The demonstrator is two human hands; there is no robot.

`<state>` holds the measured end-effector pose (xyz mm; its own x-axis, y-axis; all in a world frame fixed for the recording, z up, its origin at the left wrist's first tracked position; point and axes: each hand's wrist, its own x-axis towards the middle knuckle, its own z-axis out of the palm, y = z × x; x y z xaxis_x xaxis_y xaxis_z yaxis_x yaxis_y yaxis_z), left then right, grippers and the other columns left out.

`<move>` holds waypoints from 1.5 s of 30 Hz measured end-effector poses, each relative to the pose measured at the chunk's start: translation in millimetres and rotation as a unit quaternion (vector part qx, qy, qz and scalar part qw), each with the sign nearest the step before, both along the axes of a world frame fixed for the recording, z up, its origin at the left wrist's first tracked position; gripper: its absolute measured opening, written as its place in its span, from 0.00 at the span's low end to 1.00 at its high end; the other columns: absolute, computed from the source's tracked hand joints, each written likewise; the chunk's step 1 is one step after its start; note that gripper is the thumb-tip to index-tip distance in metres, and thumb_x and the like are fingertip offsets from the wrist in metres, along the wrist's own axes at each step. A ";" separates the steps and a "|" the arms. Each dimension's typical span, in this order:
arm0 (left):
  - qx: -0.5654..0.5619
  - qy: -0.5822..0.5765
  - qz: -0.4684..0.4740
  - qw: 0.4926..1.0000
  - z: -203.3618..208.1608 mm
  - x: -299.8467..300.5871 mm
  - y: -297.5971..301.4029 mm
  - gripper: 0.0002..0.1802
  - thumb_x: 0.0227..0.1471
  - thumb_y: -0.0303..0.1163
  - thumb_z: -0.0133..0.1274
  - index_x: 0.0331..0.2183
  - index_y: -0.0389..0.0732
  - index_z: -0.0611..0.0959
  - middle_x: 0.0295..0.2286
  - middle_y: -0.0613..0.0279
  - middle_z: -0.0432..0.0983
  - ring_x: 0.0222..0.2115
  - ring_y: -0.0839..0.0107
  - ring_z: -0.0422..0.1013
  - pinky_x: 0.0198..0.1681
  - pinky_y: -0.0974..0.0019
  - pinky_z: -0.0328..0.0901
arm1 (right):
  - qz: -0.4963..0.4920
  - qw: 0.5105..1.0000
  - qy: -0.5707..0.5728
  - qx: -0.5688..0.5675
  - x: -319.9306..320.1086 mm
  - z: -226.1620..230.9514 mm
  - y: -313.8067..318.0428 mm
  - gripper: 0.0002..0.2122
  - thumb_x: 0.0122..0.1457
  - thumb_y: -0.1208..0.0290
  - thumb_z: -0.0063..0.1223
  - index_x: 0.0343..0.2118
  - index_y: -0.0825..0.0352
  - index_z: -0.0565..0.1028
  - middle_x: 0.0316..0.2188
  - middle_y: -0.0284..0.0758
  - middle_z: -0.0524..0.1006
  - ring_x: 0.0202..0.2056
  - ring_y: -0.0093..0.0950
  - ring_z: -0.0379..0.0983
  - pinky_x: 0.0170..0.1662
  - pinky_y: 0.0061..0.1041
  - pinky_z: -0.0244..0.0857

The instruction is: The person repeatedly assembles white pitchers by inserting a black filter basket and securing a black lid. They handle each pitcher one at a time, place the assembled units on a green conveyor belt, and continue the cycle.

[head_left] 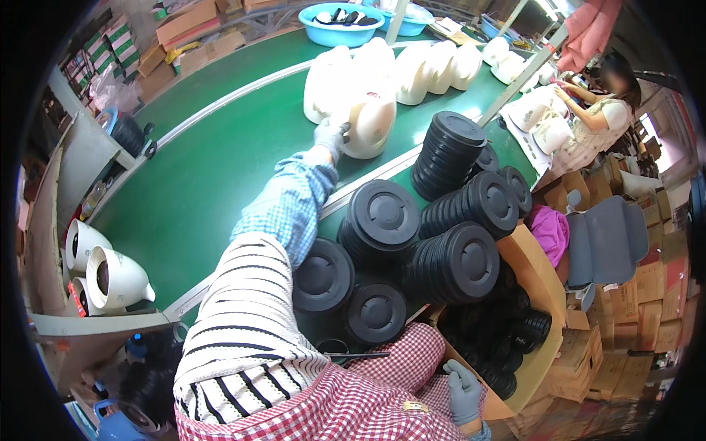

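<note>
On the green conveyor belt (pixel 162 191), my left hand (pixel 331 137), in a grey glove, is closed on the lower left side of a cream-white rounded plastic housing (pixel 371 126). More such housings (pixel 323 84) stand right behind it. My right hand (pixel 463 393), also gloved in grey, hangs low beside my checkered apron (pixel 412 360), next to the cardboard box. Its fingers are loosely bent and apart, with nothing visible in them. Between my arms stand several stacks of black round ribbed lids (pixel 384 212), close to the belt's near edge.
An open cardboard box (pixel 540 301) holds more black parts. White housings (pixel 118 279) lie at the belt's left end. A blue basin (pixel 342 29) stands at the back. A co-worker (pixel 603 117) handles housings at right, near a grey chair (pixel 607 239).
</note>
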<state>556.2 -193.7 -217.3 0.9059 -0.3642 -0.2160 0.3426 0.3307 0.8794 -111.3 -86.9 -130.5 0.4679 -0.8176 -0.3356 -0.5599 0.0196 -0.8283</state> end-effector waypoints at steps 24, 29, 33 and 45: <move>0.801 -0.011 0.374 0.468 90.1 -78.4 552.1 0.28 0.53 0.34 0.53 0.57 0.46 0.75 0.63 0.55 0.60 0.67 0.53 0.49 0.70 0.53 0.47 | 0.195 0.973 -0.096 -0.071 3.1 -2.9 -27.9 0.13 0.63 0.77 0.54 0.50 0.72 0.80 0.45 0.41 0.81 0.45 0.32 0.79 0.50 0.29 0.72; 0.722 -0.145 0.339 0.585 112.1 -76.6 526.5 0.26 0.46 0.36 0.58 0.50 0.48 0.82 0.56 0.60 0.73 0.59 0.57 0.64 0.62 0.54 0.61 | 0.300 0.928 -0.119 -0.189 10.9 40.6 -26.3 0.15 0.59 0.76 0.59 0.49 0.71 0.80 0.44 0.44 0.81 0.45 0.35 0.79 0.50 0.31 0.71; 0.549 -0.332 0.271 0.717 170.7 -120.9 461.6 0.19 0.39 0.32 0.65 0.38 0.41 0.86 0.47 0.51 0.80 0.48 0.54 0.75 0.54 0.57 0.66 | 0.439 0.798 -0.188 -0.368 91.3 125.0 -20.5 0.19 0.57 0.71 0.61 0.51 0.72 0.79 0.47 0.49 0.81 0.45 0.42 0.79 0.50 0.35 0.72; 0.105 -0.788 -0.139 0.590 256.6 -393.2 287.0 0.17 0.38 0.27 0.63 0.34 0.46 0.77 0.51 0.58 0.76 0.56 0.49 0.68 0.62 0.36 0.54 | 0.284 0.912 -0.220 -0.199 135.5 204.5 -49.2 0.26 0.64 0.62 0.52 0.60 0.74 0.70 0.44 0.42 0.82 0.47 0.27 0.78 0.52 0.24 0.70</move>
<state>163.0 93.3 39.4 -0.0478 -0.6610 0.7489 -0.9405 0.2823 0.1892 24.1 -136.1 74.0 0.8713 -0.4175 0.2578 0.0027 -0.5213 -0.8534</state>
